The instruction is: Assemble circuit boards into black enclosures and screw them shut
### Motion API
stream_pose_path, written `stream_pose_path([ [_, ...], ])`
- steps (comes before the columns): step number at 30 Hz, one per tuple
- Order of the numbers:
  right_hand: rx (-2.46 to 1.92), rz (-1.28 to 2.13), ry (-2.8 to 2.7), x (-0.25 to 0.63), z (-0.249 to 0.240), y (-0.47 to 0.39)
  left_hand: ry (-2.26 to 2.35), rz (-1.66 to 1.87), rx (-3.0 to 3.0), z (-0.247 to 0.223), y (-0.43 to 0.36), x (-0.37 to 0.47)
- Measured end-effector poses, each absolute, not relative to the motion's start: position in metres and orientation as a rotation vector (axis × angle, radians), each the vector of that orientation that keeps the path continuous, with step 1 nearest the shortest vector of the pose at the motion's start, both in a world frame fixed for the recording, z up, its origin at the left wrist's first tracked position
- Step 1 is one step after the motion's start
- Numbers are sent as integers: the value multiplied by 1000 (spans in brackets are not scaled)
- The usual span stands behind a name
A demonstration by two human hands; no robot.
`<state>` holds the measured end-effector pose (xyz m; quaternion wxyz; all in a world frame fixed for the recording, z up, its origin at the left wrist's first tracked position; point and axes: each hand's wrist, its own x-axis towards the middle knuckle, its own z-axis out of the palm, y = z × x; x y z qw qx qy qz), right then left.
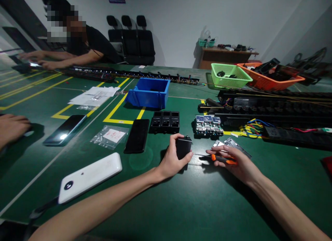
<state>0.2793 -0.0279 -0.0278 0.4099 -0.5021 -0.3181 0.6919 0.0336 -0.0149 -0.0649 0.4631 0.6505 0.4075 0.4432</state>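
Observation:
My left hand [171, 159] grips a black box-shaped housing [183, 149], fingers along its far edge and thumb on the near right side. In my right hand [237, 161] lies a screwdriver [219, 159] with an orange and black handle, its thin shaft pointing left at the housing. Whether the tip touches the housing I cannot tell. Just beyond sit a black three-part module [165, 122] and a bare circuit board assembly [208, 126]. Metal plates [234, 146] lie behind my right hand, partly hidden by it.
A black phone [137, 135], a plastic bag [110, 136], a white device [90, 177] and another phone [66, 130] lie to the left. Farther back stand a blue bin [149, 94], a green basket [229, 76] and an orange basket [272, 76]. A person [85, 44] works across the table.

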Motion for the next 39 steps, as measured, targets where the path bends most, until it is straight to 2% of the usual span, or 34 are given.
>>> stream_pose_path([
  [4, -1270, 1769, -693, 277, -25, -28, 968, 1142, 1650, -64, -16, 34],
  [11, -1414, 1645, -1178, 282, -32, -30, 937, 1127, 1721, -62, -19, 32],
  [15, -1471, 1511, -1427, 284, -33, -30, 952, 1132, 1693, -63, -20, 32],
  [31, -1361, 958, -1759, 285, -32, -31, 1030, 1091, 1617, -60, -18, 33],
  [34, -1385, 996, -1706, 285, -33, -32, 1029, 1100, 1594, -60, -18, 33],
  [39, -1347, 1345, -1272, 285, -31, -30, 1049, 1114, 1548, -60, -17, 34],
])
